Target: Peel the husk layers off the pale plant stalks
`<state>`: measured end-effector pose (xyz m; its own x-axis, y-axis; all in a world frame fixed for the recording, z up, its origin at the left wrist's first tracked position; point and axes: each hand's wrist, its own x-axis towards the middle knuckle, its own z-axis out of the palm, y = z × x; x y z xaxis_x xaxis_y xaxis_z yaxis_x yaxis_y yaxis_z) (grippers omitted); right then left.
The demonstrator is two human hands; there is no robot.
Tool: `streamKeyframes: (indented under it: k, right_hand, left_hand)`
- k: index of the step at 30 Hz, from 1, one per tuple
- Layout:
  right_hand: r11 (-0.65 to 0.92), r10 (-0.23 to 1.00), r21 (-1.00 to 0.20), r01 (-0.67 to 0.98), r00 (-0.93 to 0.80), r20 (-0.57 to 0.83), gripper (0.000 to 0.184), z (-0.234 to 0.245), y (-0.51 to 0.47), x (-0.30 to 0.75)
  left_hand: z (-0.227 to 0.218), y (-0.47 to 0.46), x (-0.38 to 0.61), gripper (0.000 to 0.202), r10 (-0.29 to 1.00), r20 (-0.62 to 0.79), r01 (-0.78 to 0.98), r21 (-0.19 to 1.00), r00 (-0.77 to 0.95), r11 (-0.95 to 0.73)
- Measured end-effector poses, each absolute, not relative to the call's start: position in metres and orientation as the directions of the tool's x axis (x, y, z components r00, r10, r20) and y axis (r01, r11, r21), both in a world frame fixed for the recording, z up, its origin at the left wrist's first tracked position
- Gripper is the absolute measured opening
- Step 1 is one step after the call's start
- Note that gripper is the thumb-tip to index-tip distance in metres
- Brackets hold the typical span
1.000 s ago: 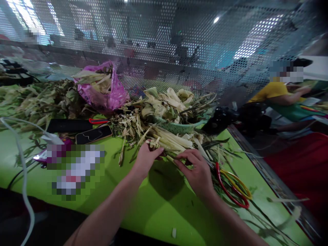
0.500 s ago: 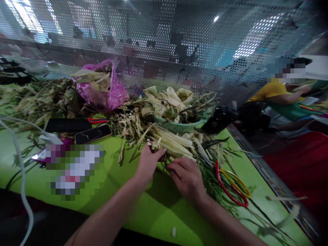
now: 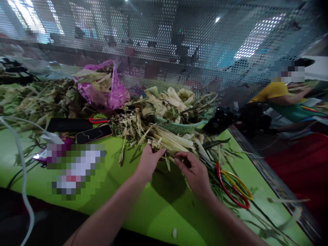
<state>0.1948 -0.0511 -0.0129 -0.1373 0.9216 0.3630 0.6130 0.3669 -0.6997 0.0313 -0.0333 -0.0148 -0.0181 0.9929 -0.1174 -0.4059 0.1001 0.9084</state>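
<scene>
My left hand (image 3: 148,162) is closed around the near end of a bundle of pale dried husk strips (image 3: 176,139), its thumb pressed along the side. Cut ends stick up above these fingers. At the bundle's near side, the thumb and forefinger of my right hand (image 3: 196,172) pinch together at a husk strip (image 3: 172,153); the exact grip is partly hidden. A loose strip end (image 3: 167,163) hangs between both hands. Right of the right hand lie scissors (image 3: 232,186) with one red and one yellow handle, their blades partly under plant pieces.
Behind the bundle stands a green basket (image 3: 176,127) heaped with dry husks. A pink plastic bag (image 3: 116,94) of husks, a phone (image 3: 94,134), a red-handled cutter (image 3: 98,120) and a white cable (image 3: 22,164) lie leftward. A person in yellow (image 3: 275,90) sits at right.
My right hand has shifted slightly right and up along the bundle, its fingers more raised. A loose strip end now shows below the bundle. My left hand stays put.
</scene>
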Motion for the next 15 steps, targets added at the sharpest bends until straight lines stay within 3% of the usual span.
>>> streamKeyframes:
  k: [3,8,15]
  right_hand:
    - [0.323,0.943,-0.744,0.585,-0.133,0.305,0.017,-0.0153,-0.0488,0.1944]
    - [0.332,0.939,-0.763,0.555,-0.113,0.326,0.018,-0.0134,-0.0495,0.1944]
    - [0.294,0.956,-0.726,0.622,-0.206,0.211,0.009,-0.0222,-0.0431,0.1969]
  left_hand:
    - [-0.0127,-0.0348,0.0306,0.031,0.992,-0.126,-0.388,0.914,0.012,0.121]
    - [-0.0133,-0.0340,0.0324,0.040,0.995,-0.092,-0.386,0.917,0.031,0.097]
    - [-0.0121,-0.0307,0.0242,0.031,0.982,-0.180,-0.587,0.789,0.060,0.181]
